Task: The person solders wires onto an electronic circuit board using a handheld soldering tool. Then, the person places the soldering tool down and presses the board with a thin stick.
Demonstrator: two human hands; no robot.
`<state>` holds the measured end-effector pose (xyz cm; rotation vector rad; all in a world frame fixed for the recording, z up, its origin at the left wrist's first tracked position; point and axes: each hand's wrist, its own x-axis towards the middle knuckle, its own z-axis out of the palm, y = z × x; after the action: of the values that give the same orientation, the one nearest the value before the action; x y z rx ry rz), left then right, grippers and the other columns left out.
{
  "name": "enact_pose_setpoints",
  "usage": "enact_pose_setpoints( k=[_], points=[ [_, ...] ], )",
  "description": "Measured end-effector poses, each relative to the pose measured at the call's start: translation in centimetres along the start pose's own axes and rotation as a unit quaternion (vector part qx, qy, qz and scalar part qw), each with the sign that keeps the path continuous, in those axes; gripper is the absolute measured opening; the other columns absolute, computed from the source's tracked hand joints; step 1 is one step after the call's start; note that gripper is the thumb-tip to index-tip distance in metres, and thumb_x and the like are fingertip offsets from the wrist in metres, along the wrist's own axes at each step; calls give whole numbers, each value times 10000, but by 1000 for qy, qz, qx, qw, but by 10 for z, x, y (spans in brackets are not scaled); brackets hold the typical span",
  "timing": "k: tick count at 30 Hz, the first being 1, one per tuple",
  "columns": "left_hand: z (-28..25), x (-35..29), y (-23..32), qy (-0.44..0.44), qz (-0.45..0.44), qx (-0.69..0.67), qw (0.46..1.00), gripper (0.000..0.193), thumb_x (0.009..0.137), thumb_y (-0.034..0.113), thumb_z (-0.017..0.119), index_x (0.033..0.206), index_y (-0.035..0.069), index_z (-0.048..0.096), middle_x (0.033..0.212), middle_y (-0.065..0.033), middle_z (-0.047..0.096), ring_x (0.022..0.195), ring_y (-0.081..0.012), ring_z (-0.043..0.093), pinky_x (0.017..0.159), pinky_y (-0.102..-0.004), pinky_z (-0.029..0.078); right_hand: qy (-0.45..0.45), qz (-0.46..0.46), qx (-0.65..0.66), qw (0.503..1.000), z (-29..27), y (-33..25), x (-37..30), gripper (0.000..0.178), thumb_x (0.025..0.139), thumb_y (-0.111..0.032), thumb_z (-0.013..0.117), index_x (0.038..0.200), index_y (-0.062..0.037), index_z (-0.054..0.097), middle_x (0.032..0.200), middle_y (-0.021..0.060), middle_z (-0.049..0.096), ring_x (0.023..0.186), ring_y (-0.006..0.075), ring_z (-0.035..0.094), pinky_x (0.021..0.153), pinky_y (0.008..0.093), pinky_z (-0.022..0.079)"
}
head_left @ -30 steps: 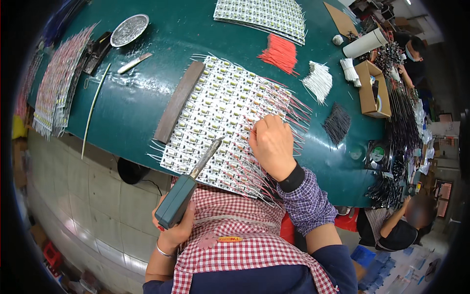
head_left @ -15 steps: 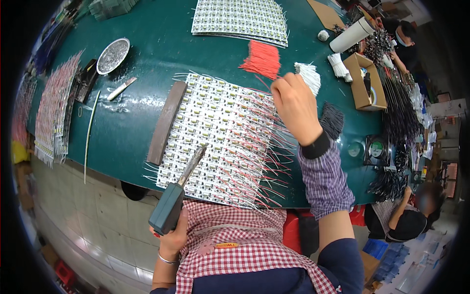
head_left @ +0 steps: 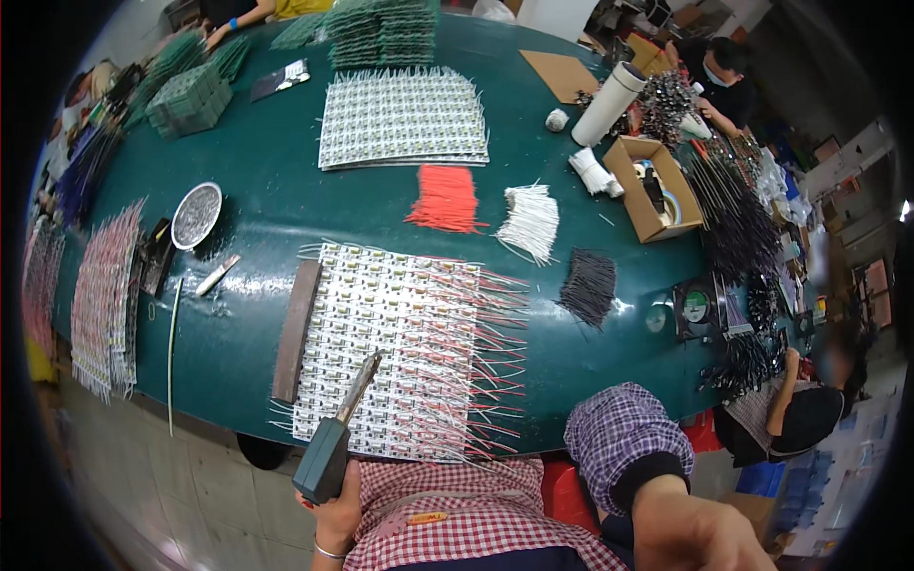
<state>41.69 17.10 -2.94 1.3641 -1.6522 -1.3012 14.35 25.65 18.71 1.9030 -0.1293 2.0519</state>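
In my left hand [head_left: 339,514] at the lower edge is a dark green soldering gun [head_left: 325,461], the fingers wrapped round its grip. Its metal tip reaches over the middle of a panel of white circuit boards [head_left: 357,295]. Red and white wires [head_left: 495,357] stick out along the panel's right side. A dark bar [head_left: 297,333] lies along its left edge. My right hand [head_left: 700,528] is at the lower right, close to the camera and away from the boards. Its fingers are cut off and blurred, so their grip is hidden.
Bundles of red wires [head_left: 446,198], white wires [head_left: 529,224] and black wires [head_left: 586,287] lie beyond and right of the panel. Another board stack [head_left: 400,124] sits farther back. A round dish [head_left: 197,217] and a brush [head_left: 219,275] lie left. Co-workers sit around the table.
My right hand has withdrawn from the panel's right side to the lower right, near the camera. The view has shifted toward the table's far side. My left hand still holds the soldering gun.
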Motion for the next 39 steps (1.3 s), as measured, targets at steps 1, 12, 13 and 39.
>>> enact_pose_setpoints(
  k=[1, 12, 13, 39],
  points=[
    [1, 1, -3, 2, 30, 26, 999, 216, 834, 33, 795, 994, -66, 689, 911, -88, 712, 780, -152, 665, 703, -308, 534, -23, 18, 41, 999, -1, -5, 2, 91, 933, -65, 591, 914, -132, 650, 917, -52, 594, 851, 69, 614, 686, 295, 517],
    [-2, -18, -19, -47, -8, 6, 999, 572, 825, 51, 834, 1252, -54, 468, 1149, -146, 638, 978, -187, 642, 860, -327, 507, 4, -99, 65, 993, 26, -46, -5, 221, 853, 93, 560, 920, -105, 630, 942, -10, 586, 828, 132, 616, 572, 301, 498],
    [-1, -23, -27, -27, 38, -21, 999, 616, 826, 59, 839, 1278, -45, 434, 1175, -149, 625, 1005, -188, 634, 893, -334, 496, -1, -106, 66, 992, 35, -46, -8, 221, 853, 93, 560, 920, -105, 630, 942, -10, 586, 828, 132, 616, 572, 301, 498],
    [0, -32, -18, 10, 92, -133, 987, 305, 897, -27, 682, 1183, -78, 591, 637, -39, 570, 484, -110, 500, 475, -289, 379, -42, 170, 344, 922, 53, -133, -62, 267, 1018, -78, 550, 814, 67, 642, 840, 240, 646, 695, 406, 653, 579, 465, 526]
  ],
)
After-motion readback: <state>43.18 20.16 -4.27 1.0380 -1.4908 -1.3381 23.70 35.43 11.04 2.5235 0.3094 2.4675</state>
